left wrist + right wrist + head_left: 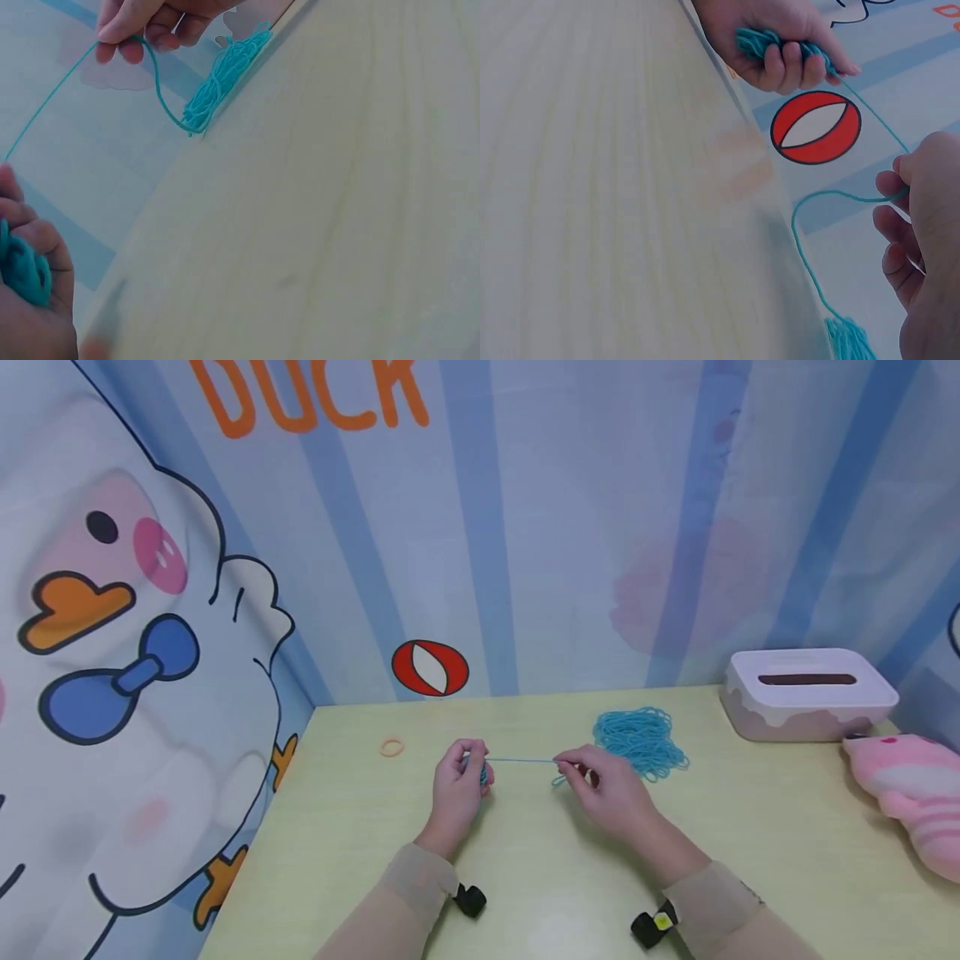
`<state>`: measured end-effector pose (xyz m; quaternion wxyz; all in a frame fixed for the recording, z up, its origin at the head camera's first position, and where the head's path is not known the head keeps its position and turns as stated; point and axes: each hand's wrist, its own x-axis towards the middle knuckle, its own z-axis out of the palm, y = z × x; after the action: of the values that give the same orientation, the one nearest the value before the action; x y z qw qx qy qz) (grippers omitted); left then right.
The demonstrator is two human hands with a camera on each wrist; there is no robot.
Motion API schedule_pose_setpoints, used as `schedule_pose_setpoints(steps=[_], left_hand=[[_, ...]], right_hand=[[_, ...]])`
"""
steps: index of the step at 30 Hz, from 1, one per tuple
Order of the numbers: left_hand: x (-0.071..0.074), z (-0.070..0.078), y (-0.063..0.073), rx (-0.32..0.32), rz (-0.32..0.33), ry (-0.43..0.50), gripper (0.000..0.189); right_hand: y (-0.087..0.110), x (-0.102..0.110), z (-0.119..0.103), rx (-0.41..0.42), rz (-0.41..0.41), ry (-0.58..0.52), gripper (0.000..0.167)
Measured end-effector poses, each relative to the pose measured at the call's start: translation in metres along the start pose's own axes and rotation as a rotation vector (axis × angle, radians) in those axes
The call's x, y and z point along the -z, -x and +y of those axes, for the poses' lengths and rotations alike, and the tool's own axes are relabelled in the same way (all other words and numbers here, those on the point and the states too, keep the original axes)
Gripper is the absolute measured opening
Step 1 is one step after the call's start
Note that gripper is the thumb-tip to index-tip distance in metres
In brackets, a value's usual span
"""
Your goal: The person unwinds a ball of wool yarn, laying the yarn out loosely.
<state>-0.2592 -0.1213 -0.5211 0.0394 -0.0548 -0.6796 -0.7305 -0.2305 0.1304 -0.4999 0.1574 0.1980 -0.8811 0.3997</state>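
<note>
My left hand (459,785) curls its fingers round a small bundle of teal yarn (756,43), partly hidden inside the palm. From it a single strand (521,760) runs taut across to my right hand (611,789), which pinches it between thumb and forefinger. Past that pinch the strand sags in a loose curve, seen in the right wrist view, down to a larger loose pile of teal yarn (641,742) on the table. That pile lies just behind the right hand.
A thin pale orange ring (392,747) lies on the light wooden table (337,860), left of the left hand. At the back right stands a tissue box (810,693), with a pink plush toy (915,793) in front of it. A printed cloth (562,527) hangs behind the table.
</note>
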Motion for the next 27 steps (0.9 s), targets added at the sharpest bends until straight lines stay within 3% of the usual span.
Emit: schedule_pose_setpoints(steps=[7, 12, 15, 19, 27], left_hand=[[0.000, 0.003, 0.002, -0.025, -0.037, 0.047, 0.033], [-0.002, 0.007, 0.004, 0.016, -0.074, 0.143, 0.016], [-0.003, 0.007, 0.003, 0.044, -0.058, 0.159, 0.018], [-0.003, 0.006, 0.001, 0.049, -0.008, 0.120, 0.024], [-0.001, 0.005, 0.002, -0.032, 0.062, -0.065, 0.032]], right_hand=[[0.009, 0.030, 0.023, 0.008, 0.074, 0.013, 0.014], [0.013, 0.050, 0.036, 0.011, 0.126, 0.020, 0.012], [0.017, 0.063, 0.041, -0.026, 0.138, 0.020, 0.014], [0.023, 0.080, 0.048, -0.083, 0.143, 0.032, 0.015], [0.030, 0.102, 0.067, -0.225, 0.100, 0.170, 0.024]])
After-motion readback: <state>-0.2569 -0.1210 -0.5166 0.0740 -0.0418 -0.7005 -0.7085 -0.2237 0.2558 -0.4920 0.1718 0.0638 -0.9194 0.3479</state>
